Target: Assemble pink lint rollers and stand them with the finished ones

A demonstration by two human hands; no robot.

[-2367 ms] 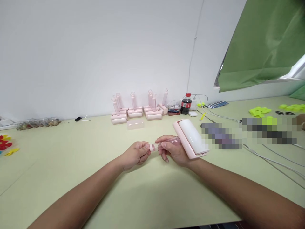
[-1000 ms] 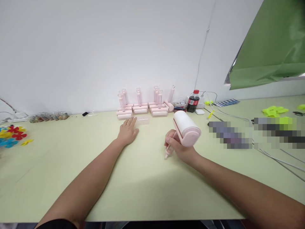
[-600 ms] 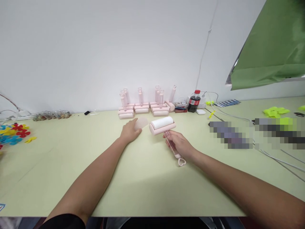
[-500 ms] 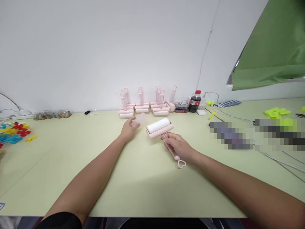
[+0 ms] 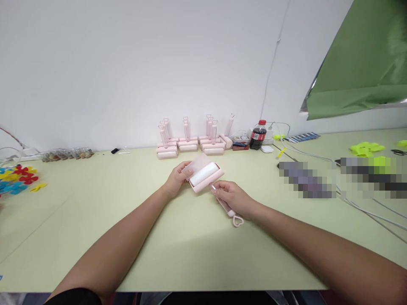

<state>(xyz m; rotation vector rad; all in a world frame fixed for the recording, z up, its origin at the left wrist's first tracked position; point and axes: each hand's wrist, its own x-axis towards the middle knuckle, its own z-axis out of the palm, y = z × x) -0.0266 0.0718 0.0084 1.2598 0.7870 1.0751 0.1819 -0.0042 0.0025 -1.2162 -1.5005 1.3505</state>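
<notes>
My right hand [image 5: 234, 198] is closed round the clear pink handle of a pink lint roller [image 5: 205, 175], whose white roll points up and left; a heart-shaped loop ends the handle below my palm. My left hand [image 5: 178, 178] pinches a translucent pink cover [image 5: 196, 162] and holds it against the far side of the white roll. Both hands hover just above the pale green table [image 5: 190, 250], near its middle.
A row of several finished pink lint rollers [image 5: 190, 140] stands by the wall. Right of them are a cola bottle [image 5: 257, 135], chargers and cables [image 5: 362, 209]. Yellow-green pieces [image 5: 365, 148] lie far right, coloured flower shapes [image 5: 17, 178] far left, small bags [image 5: 65, 153] by the wall.
My left hand reached to the back, picked up the clear cover and brought it to the roller. My right hand turned the roller round and lowered it toward the table.
</notes>
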